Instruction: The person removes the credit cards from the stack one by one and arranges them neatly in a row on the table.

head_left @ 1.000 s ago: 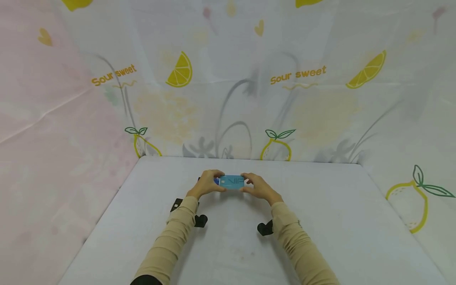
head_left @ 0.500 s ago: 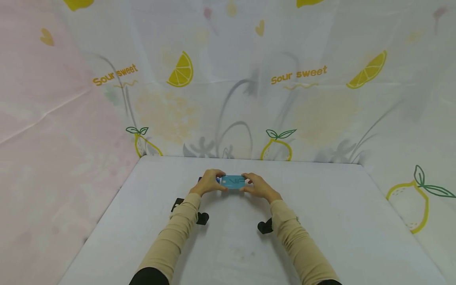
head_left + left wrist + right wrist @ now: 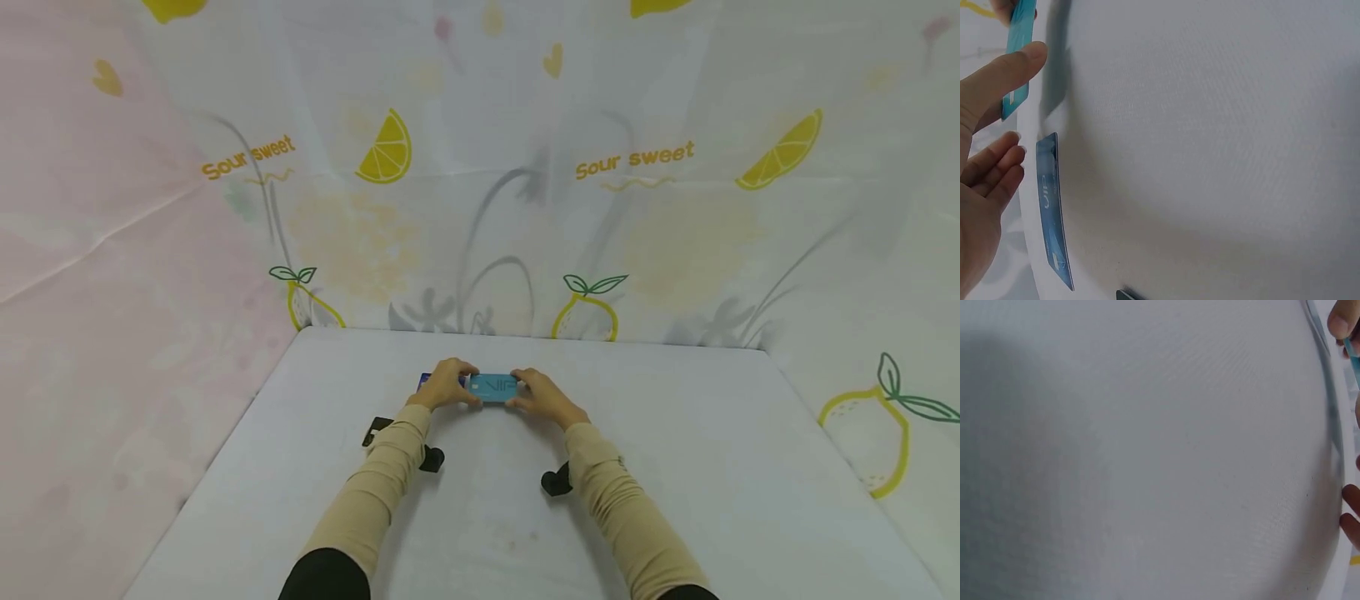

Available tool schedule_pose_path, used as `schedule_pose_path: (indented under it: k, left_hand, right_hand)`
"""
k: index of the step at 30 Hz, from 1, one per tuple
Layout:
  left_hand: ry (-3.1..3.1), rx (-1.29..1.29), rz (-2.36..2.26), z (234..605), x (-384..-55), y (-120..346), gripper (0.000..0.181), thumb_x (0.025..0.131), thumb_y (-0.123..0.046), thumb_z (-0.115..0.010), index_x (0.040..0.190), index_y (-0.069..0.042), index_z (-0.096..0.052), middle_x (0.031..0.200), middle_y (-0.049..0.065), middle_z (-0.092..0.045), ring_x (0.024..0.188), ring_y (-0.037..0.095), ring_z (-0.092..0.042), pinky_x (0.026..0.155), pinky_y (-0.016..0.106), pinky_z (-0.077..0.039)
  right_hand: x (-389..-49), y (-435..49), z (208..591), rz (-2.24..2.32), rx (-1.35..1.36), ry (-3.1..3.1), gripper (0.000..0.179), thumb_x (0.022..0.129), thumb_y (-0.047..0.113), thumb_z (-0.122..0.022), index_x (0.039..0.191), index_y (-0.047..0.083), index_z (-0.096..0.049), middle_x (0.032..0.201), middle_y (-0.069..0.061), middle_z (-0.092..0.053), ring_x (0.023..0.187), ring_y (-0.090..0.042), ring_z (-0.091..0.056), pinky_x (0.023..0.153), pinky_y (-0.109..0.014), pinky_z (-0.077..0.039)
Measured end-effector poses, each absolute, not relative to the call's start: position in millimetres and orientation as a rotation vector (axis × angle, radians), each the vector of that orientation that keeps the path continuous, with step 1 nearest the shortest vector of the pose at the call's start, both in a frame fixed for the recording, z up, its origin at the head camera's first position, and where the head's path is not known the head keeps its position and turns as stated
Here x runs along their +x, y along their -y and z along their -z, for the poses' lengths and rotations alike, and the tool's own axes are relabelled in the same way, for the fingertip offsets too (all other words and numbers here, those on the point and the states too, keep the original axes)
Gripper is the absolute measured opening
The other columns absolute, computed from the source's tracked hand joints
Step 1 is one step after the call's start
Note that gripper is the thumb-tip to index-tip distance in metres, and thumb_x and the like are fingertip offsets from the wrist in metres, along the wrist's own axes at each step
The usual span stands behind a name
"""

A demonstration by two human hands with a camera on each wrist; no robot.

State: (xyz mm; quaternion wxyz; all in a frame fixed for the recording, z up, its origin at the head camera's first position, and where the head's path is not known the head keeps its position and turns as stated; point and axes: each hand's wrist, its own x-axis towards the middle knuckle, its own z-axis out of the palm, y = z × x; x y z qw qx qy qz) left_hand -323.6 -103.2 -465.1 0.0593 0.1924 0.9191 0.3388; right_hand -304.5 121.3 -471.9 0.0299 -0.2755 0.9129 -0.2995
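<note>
A light blue card [image 3: 495,388] with VIP lettering is held between both hands, just above the table. My left hand [image 3: 446,386] pinches its left end between thumb and fingers; the left wrist view shows the card [image 3: 1021,37] edge-on, its shadow below. The right end is pinched by my right hand [image 3: 550,398], of which only some fingers [image 3: 1341,320] show in the right wrist view. Flat on the table beside the left hand lies a dark blue card [image 3: 1050,206], partly hidden by that hand in the head view.
A black card-like piece [image 3: 377,430] lies on the white table [image 3: 675,467] beside the left forearm, partly covered by the sleeve. Black wrist-worn pieces [image 3: 557,481] stick out at both wrists. A cloth wall [image 3: 480,208] with lemon prints rises behind the table.
The light blue card and both hands have come slightly lower and to the right in the head view. More of the dark blue card shows beside the left hand. Both grips stay.
</note>
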Motion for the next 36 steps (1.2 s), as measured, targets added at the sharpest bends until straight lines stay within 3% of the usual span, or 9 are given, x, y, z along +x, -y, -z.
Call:
schedule_pose_path:
  k: [12, 21, 36]
  left_hand:
    - [-2.847, 0.587, -0.882, 464.7, -319.9, 102.1, 0.052, 0.063, -0.017, -0.087, 0.109, -0.001, -0.069, 0.093, 0.012, -0.057, 0.085, 0.022, -0.052, 0.077, 0.035, -0.047]
    - [-2.846, 0.575, -0.832, 465.6, -323.8, 101.2, 0.051, 0.063, -0.019, -0.088, 0.109, -0.003, -0.07, 0.099, 0.014, -0.058, 0.091, 0.025, -0.054, 0.083, 0.038, -0.048]
    - [-2.822, 0.552, -0.797, 465.9, -326.2, 99.9, 0.05, 0.064, -0.02, -0.087, 0.107, -0.003, -0.07, 0.095, 0.012, -0.061, 0.091, 0.023, -0.055, 0.081, 0.037, -0.048]
  right_hand:
    - [-306.1, -112.5, 481.9, 0.736, -0.792, -2.908, 0.055, 0.083, 0.022, -0.072, 0.125, -0.009, -0.053, 0.122, -0.026, -0.054, 0.111, -0.042, -0.05, 0.097, -0.05, -0.039]
    - [-303.2, -111.0, 481.9, 0.745, -0.683, -2.893, 0.055, 0.085, 0.025, -0.07, 0.129, -0.003, -0.052, 0.129, -0.021, -0.05, 0.116, -0.04, -0.044, 0.1, -0.048, -0.037]
    - [-305.1, -112.5, 484.3, 0.728, -0.688, -2.901, 0.054, 0.085, 0.026, -0.07, 0.128, -0.002, -0.054, 0.128, -0.02, -0.05, 0.114, -0.039, -0.045, 0.098, -0.049, -0.038]
